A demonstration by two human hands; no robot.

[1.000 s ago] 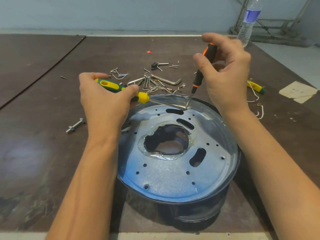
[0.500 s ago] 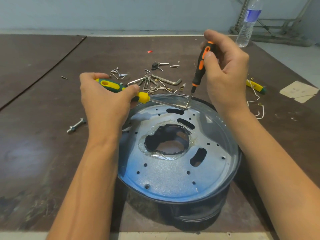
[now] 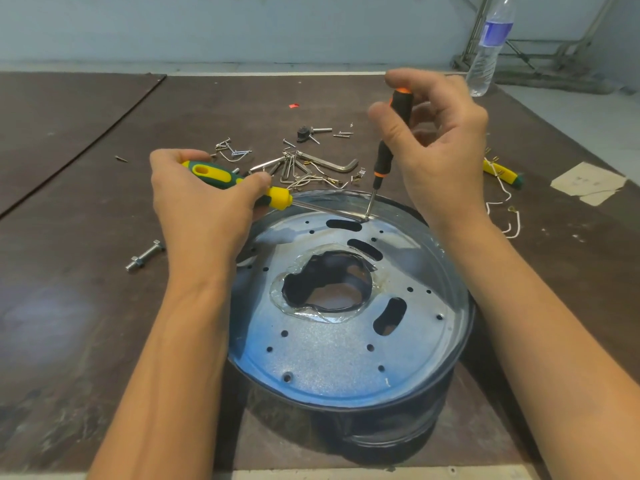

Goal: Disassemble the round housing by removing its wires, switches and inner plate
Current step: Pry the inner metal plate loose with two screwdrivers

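Observation:
The round housing [image 3: 460, 341] stands on the dark table near its front edge, with the perforated inner plate [image 3: 325, 355] seated inside it. My left hand [image 3: 204, 209] grips a green and yellow screwdriver [image 3: 235, 181], its shaft lying almost flat across the plate's far rim. My right hand [image 3: 440, 147] holds a black and orange screwdriver [image 3: 386, 147] nearly upright. Both tips meet at one spot on the plate's far edge, beside a slot. White wires [image 3: 502, 206] lie on the table to the right.
Loose screws, clips and a hex key [image 3: 329, 164] are scattered behind the housing. A bolt [image 3: 145, 254] lies at the left. Another yellow and green tool [image 3: 502, 171] and a paper scrap [image 3: 588, 181] are at the right. A water bottle [image 3: 488, 46] stands far right.
My right hand has shifted its fingers round the black and orange handle, as if turning it. The left hand and both tips stay in place.

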